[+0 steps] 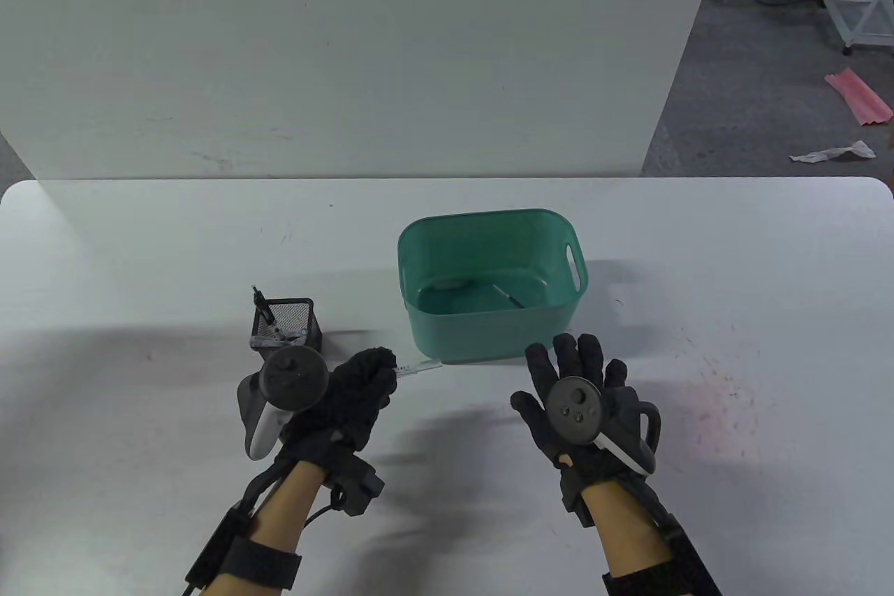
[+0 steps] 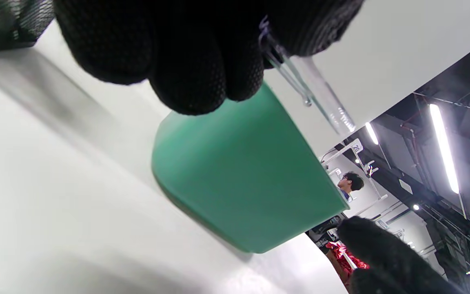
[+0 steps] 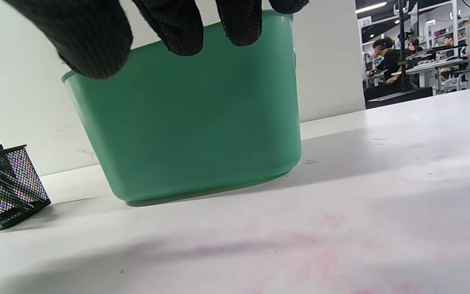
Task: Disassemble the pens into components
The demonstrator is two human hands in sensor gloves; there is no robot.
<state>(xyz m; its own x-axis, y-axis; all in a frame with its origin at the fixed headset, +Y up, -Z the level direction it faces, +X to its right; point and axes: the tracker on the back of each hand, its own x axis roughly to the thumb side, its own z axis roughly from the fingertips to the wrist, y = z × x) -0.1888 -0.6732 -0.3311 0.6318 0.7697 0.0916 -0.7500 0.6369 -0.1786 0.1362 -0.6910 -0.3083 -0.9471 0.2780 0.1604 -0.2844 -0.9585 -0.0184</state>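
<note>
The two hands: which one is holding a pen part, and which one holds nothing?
The left hand pinches a clear pen barrel that points toward the green bin. The right hand holds nothing, its fingers spread.

Smooth green plastic bin, black metal-mesh holder, clear glossy pen barrel.

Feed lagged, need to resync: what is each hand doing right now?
Left hand: fingers curled, gripping a clear pen barrel that points toward the green bin.
Right hand: open, fingers spread, holding nothing, just short of the bin.
</note>
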